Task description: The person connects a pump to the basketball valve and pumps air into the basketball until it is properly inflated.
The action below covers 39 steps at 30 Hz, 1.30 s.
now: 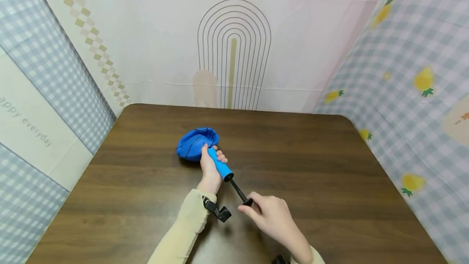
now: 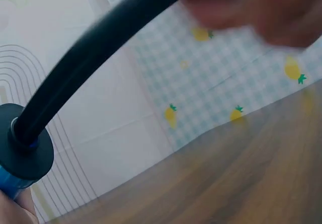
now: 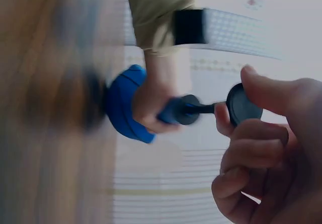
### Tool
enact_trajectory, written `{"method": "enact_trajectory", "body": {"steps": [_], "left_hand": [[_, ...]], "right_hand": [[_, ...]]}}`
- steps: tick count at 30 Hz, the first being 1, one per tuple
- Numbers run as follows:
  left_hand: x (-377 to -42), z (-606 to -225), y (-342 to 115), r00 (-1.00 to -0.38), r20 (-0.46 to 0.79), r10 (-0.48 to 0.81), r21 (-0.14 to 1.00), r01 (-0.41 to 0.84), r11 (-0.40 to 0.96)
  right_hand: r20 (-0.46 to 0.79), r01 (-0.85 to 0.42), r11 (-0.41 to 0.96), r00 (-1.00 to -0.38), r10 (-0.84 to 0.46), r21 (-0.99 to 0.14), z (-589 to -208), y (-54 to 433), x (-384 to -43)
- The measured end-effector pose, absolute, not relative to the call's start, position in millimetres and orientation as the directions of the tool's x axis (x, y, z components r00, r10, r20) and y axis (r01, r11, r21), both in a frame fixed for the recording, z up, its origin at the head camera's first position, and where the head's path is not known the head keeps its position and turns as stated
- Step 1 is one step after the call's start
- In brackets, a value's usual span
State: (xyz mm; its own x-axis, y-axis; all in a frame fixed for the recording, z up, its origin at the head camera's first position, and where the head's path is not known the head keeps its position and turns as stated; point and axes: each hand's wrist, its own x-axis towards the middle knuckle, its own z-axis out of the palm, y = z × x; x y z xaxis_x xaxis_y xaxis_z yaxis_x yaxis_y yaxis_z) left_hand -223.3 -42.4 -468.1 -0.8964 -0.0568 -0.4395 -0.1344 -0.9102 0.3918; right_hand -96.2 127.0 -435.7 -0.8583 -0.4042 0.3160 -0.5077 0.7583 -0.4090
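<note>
A small hand pump (image 1: 221,166) with a blue barrel and a black rod slants across the middle of the table in the head view. My left hand (image 1: 210,170) grips its barrel, thumb along the top. Just beyond the fingers lies a crumpled, deflated blue ball (image 1: 192,144) with black lines; whether the pump joins it is hidden by the hand. My right hand (image 1: 269,215) pinches the round black end (image 3: 241,104) of the pulled-out rod between thumb and fingers. In the left wrist view the black rod (image 2: 90,58) stretches out of the barrel's dark cap (image 2: 27,148).
The brown wooden table (image 1: 311,162) has rounded far corners. Behind it hangs a pale cloth (image 1: 157,44) with an arch pattern. Checked cloths (image 1: 403,113) stand at both sides. A black strap mount (image 1: 217,209) sits on the left wrist.
</note>
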Motion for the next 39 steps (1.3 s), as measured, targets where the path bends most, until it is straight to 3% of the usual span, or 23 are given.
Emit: {"method": "enact_trajectory", "body": {"steps": [4, 8, 15, 19, 31, 35, 39], "left_hand": [[-225.2, -466.8, -41.4, -0.892, -0.449, -0.058, 0.394, -0.139, -0.909], [-220.4, -468.4, -34.3, -0.876, -0.478, -0.069, 0.405, -0.150, -0.902], [-214.6, -470.9, -27.6, -0.882, -0.463, -0.090, 0.393, -0.113, -0.912], [-218.5, -471.0, -34.5, -0.889, -0.448, -0.094, 0.401, -0.106, -0.910], [-228.1, -469.2, -47.4, -0.899, -0.430, -0.084, 0.463, -0.140, -0.875], [-225.0, -469.8, -41.8, -0.893, -0.442, -0.082, 0.453, -0.144, -0.880], [-222.0, -472.1, -34.5, -0.893, -0.441, -0.092, 0.446, -0.129, -0.886]], "right_hand": [[0.373, -0.560, 0.724, -0.822, -0.430, -0.402, -430.2, 144.0, -78.6], [0.397, -0.589, 0.721, -0.799, -0.452, -0.364, -436.5, 143.8, -84.5], [0.282, -0.464, 0.762, -0.885, -0.372, -0.452, -452.7, 112.5, -126.4], [0.264, -0.452, 0.744, -0.892, -0.367, -0.492, -454.9, 102.3, -133.3], [0.424, -0.594, 0.673, -0.798, -0.428, -0.440, -444.4, 140.2, -81.3], [0.436, -0.609, 0.686, -0.783, -0.443, -0.398, -447.0, 135.6, -95.3], [0.351, -0.552, 0.725, -0.830, -0.433, -0.412, -452.8, 121.7, -123.0]]}}
